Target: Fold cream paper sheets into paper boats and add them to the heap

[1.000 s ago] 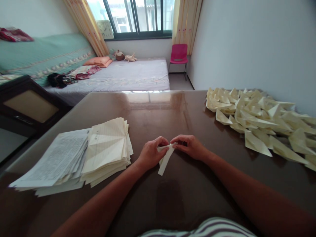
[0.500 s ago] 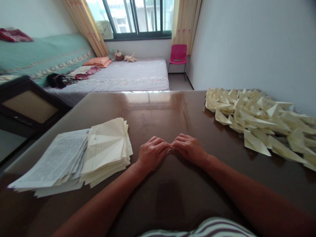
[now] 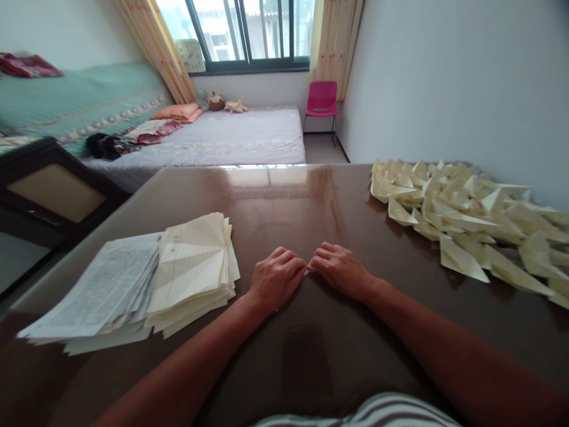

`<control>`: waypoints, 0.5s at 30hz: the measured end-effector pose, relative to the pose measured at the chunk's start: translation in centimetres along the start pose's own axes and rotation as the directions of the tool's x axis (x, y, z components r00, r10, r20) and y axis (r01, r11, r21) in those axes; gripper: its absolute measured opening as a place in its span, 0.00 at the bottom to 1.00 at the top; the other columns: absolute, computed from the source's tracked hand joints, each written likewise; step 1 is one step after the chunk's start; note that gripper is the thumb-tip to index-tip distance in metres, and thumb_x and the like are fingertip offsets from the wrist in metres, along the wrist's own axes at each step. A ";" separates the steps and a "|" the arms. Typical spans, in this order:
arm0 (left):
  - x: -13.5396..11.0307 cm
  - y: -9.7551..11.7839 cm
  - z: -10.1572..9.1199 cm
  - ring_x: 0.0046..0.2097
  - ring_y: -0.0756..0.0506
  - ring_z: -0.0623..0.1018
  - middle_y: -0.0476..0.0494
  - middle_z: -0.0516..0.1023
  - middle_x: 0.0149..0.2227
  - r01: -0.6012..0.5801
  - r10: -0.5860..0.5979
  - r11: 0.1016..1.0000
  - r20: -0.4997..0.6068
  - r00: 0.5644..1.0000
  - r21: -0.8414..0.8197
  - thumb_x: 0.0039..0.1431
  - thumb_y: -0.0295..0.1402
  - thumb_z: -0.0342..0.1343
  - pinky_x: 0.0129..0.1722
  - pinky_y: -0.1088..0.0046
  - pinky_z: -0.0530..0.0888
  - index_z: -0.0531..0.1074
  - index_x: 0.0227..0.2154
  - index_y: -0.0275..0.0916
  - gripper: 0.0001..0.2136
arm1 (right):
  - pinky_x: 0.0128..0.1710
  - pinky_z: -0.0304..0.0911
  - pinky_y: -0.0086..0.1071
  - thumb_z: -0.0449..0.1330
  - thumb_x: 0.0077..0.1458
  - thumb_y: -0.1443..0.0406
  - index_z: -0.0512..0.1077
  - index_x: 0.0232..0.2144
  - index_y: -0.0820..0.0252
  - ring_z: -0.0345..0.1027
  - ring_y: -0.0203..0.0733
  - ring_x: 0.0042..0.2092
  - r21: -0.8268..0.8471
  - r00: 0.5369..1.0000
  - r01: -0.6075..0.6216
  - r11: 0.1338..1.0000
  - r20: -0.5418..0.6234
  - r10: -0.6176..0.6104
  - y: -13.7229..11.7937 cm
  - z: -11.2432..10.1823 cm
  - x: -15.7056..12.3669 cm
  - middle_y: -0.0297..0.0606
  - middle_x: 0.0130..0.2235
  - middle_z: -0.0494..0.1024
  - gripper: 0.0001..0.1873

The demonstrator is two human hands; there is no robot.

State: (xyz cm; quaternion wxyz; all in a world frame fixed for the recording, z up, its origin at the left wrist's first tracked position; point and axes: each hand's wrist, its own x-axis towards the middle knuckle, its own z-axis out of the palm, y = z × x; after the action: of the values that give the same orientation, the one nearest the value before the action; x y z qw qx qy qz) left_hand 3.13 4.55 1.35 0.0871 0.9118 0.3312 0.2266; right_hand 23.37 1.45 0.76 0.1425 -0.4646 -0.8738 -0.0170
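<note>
My left hand and my right hand rest low over the brown table, fingers curled and pinched, tips nearly meeting. Between the fingertips shows a pale sliver of what looks like folded paper; the hands hide most of it. Left of my left hand lies a stack of cream lined paper, its top sheet creased. Beside that, partly under it, is a pile of printed white sheets. At the right, beyond my right hand, many folded cream paper boats are heaped together.
The glossy brown table reaches toward a bed. A dark cabinet stands at the left and a pink chair by the window. The right wall runs close behind the paper boats.
Both hands stay almost in place, fingertips still pinched together. The pale sliver between them shows slightly less. The whole view has shifted very slightly; the stacks and boats lie as before.
</note>
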 end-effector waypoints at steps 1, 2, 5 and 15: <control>0.0 0.0 0.0 0.39 0.49 0.71 0.49 0.77 0.33 0.015 -0.015 1.000 0.006 1.000 -0.011 0.64 0.36 0.49 0.35 0.74 0.66 0.74 0.33 0.43 0.10 | 0.35 0.50 0.33 0.50 0.64 0.62 0.70 0.28 0.59 0.60 0.39 0.37 -0.014 1.000 -0.002 1.000 -0.003 0.002 0.0 0.0 0.0 0.37 0.31 0.73 0.14; 0.0 0.0 0.0 0.39 0.48 0.71 0.49 0.76 0.33 0.034 -0.034 0.999 0.013 0.999 -0.026 0.64 0.36 0.49 0.36 0.74 0.67 0.74 0.33 0.43 0.10 | 0.34 0.50 0.33 0.50 0.64 0.62 0.70 0.28 0.59 0.60 0.40 0.36 -0.027 1.000 -0.007 1.000 -0.007 0.006 0.1 0.1 0.0 0.38 0.31 0.73 0.15; 0.1 -0.2 -0.1 0.40 0.48 0.72 0.49 0.76 0.34 0.093 -0.090 0.992 0.038 0.995 -0.086 0.64 0.36 0.49 0.39 0.74 0.68 0.74 0.33 0.44 0.09 | 0.33 0.50 0.34 0.50 0.64 0.59 0.69 0.27 0.59 0.60 0.40 0.36 -0.047 1.000 -0.023 0.999 -0.013 0.023 0.2 0.0 0.0 0.38 0.30 0.72 0.16; 0.2 -1.1 0.2 0.42 0.47 0.73 0.47 0.75 0.40 0.136 -0.113 0.955 0.100 0.989 -0.264 0.62 0.33 0.51 0.43 0.72 0.70 0.74 0.42 0.44 0.09 | 0.38 0.58 0.30 0.51 0.63 0.57 0.73 0.31 0.55 0.64 0.38 0.39 0.259 0.991 -0.128 0.957 -0.004 0.134 0.2 -0.1 -0.2 0.37 0.35 0.72 0.15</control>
State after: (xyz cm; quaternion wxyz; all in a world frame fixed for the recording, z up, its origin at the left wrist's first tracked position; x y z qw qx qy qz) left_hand 2.73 5.51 0.95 0.2384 0.8776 0.3499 0.2250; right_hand 23.71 1.40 0.74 0.2122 -0.4986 -0.8343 0.1015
